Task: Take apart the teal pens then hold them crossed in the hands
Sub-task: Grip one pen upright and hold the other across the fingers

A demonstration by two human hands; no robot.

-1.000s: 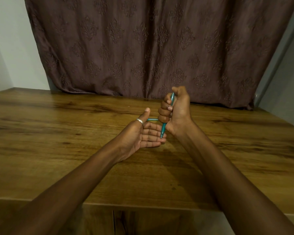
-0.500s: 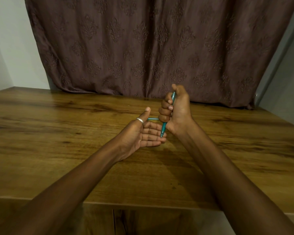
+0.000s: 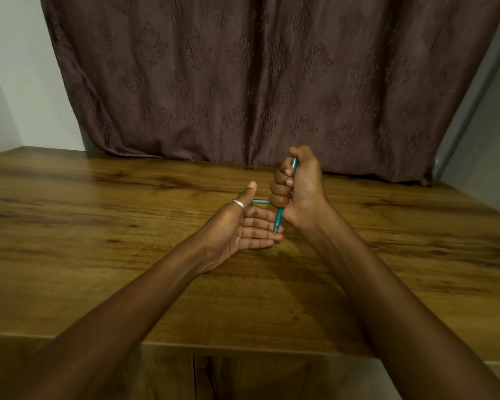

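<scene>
My right hand [image 3: 299,186] is a fist around an upright teal pen [image 3: 279,219]. The pen's top shows above my fingers, and its tip points down at the fingertips of my left hand [image 3: 243,226]. My left hand is held flat with the palm facing right, fingers straight and thumb up, a silver ring on the thumb. A short stretch of a second teal pen [image 3: 259,201] lies level between my left thumb and my right fist. Its ends are hidden, so I cannot tell what holds it. Both hands hover over the wooden table [image 3: 98,226].
A brown patterned curtain [image 3: 257,82] hangs behind the table's far edge. White wall shows at the left and a grey wall at the right. The table's near edge [image 3: 243,346] runs under my forearms.
</scene>
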